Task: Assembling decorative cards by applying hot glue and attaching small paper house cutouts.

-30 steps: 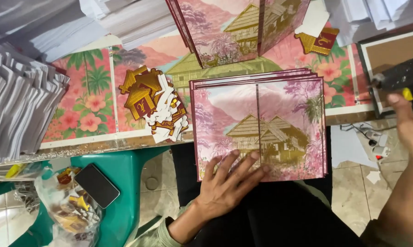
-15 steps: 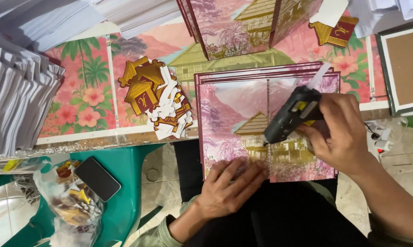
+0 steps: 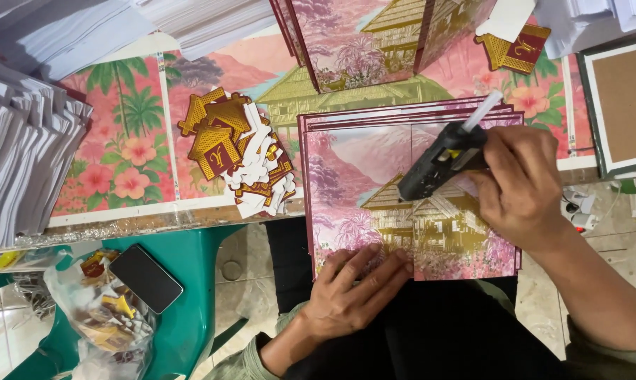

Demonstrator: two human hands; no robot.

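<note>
From the head camera, the right hand [image 3: 522,186] grips a black hot-glue gun with a white glue stick [image 3: 444,158], fingers curled tight round its handle, nozzle tilted down-left over the top card of a stack of pink printed cards showing a gold stilt house [image 3: 374,165]. The left hand [image 3: 353,292] lies flat on that card's lower edge, fingers spread. The stack rests half on the person's lap, half on the flower-patterned worktop [image 3: 121,155]. Left of it lies a heap of small gold and maroon cut-out pieces [image 3: 233,151]. Lower left, a dark phone [image 3: 145,278] sits on a green plastic chair [image 3: 194,281], beside a clear bag of scraps [image 3: 106,317].
</note>
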